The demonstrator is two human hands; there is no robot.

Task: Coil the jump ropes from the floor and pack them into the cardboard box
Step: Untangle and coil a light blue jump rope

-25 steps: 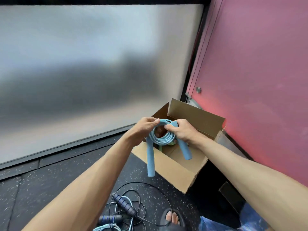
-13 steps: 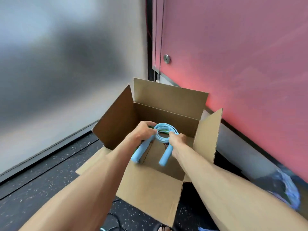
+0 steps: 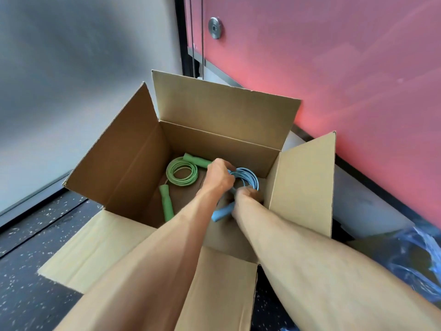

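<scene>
Two hands hold the coiled blue jump rope low inside the cardboard box, left hand and right hand both curled round it. A coiled green jump rope lies just beside.

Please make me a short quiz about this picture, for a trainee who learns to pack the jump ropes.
1. True or false: the green jump rope lies coiled inside the cardboard box.
2. Which rope do the left hand and the right hand hold? A. the green one B. the blue jump rope C. a black one
3. Short answer: in the picture, on which side of the green jump rope is the blue jump rope?

Key: 1 true; 2 B; 3 the right side.
</scene>
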